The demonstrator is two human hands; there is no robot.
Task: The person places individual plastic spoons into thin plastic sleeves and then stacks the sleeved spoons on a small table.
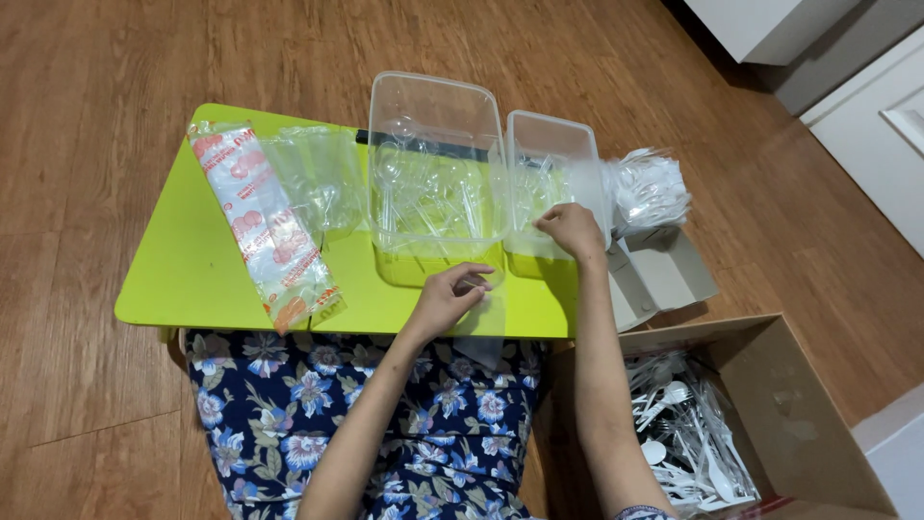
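I sit at a small lime-green table. My left hand rests near the table's front edge, fingers pinched on a thin clear plastic sleeve. My right hand reaches into the smaller clear plastic container, fingers curled on clear plastic cutlery inside; what exactly it grips is hard to tell. A larger clear container full of clear plastic cutlery stands just left of it.
A long printed plastic packet and loose clear bags lie on the table's left. A bag of white cutlery sits at the right edge above a small open box. A cardboard box of white cutlery stands on the wooden floor.
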